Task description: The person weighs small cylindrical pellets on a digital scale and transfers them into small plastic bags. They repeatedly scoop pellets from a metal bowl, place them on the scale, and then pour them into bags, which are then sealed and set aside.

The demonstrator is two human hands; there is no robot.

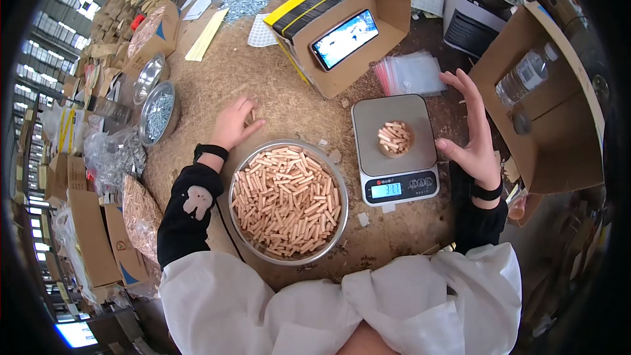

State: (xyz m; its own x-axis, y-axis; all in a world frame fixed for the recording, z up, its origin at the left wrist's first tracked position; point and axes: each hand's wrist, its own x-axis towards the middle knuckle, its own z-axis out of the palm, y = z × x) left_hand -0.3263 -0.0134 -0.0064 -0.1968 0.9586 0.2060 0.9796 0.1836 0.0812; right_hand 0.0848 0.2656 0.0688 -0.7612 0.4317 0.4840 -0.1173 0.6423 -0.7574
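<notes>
A metal bowl (344, 213) full of short wooden dowels (286, 200) stands in front of me on the table. My left hand (231, 125) rests on the tabletop just beyond the bowl's far left rim, thumb apart from the fingers and nothing in it. Right of the bowl is a digital kitchen scale (369, 158) with a lit display. On its plate sits a small round cup (396, 153) filled with dowels. Beside the scale's right edge, my right hand (474, 135) is raised with thumb and fingers spread, holding nothing and apart from the cup.
Behind the scale lie clear zip bags (414, 73). An opened cardboard box (335, 82) holds a phone (345, 39). At right, another box (559, 151) contains a plastic bottle (526, 75). Metal bowls, one with screws (158, 118), stand left; loose screws (248, 3) lie farther back.
</notes>
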